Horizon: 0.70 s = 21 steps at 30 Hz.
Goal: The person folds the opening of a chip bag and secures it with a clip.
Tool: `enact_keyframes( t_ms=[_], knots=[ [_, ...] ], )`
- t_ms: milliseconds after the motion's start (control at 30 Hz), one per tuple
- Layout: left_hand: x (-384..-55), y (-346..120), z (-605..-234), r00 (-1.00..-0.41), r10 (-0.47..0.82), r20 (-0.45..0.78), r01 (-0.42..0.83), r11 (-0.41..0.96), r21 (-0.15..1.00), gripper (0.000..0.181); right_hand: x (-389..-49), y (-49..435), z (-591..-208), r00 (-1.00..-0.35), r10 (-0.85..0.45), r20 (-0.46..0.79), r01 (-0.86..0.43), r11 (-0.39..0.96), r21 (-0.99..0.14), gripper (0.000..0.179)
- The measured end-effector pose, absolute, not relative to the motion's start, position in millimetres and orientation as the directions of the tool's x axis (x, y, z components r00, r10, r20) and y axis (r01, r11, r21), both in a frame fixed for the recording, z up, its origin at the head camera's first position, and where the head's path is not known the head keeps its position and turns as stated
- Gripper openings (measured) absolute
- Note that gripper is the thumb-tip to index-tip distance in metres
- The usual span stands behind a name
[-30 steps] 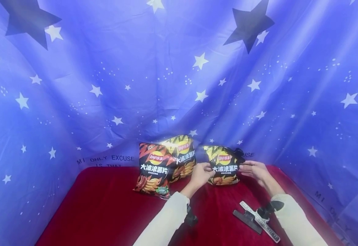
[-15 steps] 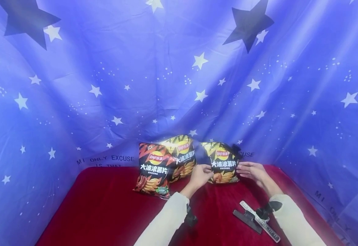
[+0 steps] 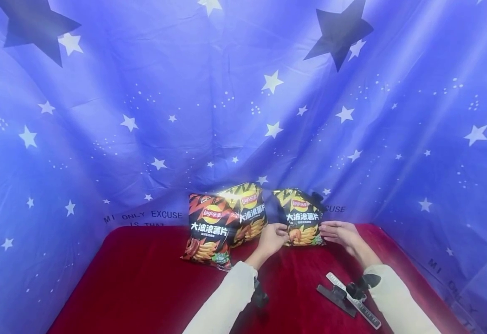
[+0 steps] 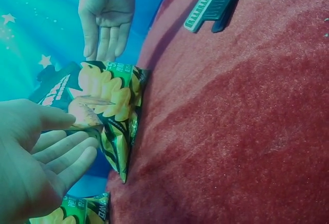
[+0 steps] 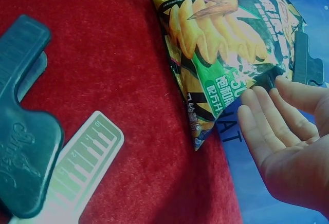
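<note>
A black and yellow chip bag (image 3: 302,218) stands upright toward the back of the table, with a black clip (image 5: 306,62) on its top right corner. My left hand (image 3: 273,239) is at the bag's left edge, fingers nearly straight and thumb tip against the front in the left wrist view (image 4: 43,157). My right hand (image 3: 343,234) is at the opposite edge, its loosely extended fingertips touching the bag's side in the right wrist view (image 5: 288,136). Left of my left hand, a red and black chip bag (image 3: 210,229) overlaps another yellow and black bag (image 3: 249,208).
Two more clips, a black one (image 3: 337,301) and one with a piano-key pattern (image 3: 364,311), lie crossed on the red cloth (image 3: 155,287) near my right forearm. A blue curtain with stars (image 3: 214,116) hangs right behind the bags.
The chip bag between my hands has shifted back and slightly left, toward the curtain. Both hands have stayed at its sides, the right moving slightly left with it. The other bags are still.
</note>
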State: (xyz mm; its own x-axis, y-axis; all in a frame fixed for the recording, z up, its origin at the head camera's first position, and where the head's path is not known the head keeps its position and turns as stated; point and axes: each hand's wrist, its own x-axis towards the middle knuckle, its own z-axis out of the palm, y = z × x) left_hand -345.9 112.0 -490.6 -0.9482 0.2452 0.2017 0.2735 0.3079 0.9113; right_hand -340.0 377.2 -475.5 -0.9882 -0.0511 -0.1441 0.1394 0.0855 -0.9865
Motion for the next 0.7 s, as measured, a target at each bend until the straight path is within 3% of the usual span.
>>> enact_keyframes(
  t_ms=[700],
  knots=[
    [-338, 89, -465, -0.919, 0.3, 0.255, 0.348, 0.315, 0.883, 0.031, -337, 367, -452, -0.993, -0.003, -0.121, 0.121, 0.016, -0.993, 0.035]
  ],
)
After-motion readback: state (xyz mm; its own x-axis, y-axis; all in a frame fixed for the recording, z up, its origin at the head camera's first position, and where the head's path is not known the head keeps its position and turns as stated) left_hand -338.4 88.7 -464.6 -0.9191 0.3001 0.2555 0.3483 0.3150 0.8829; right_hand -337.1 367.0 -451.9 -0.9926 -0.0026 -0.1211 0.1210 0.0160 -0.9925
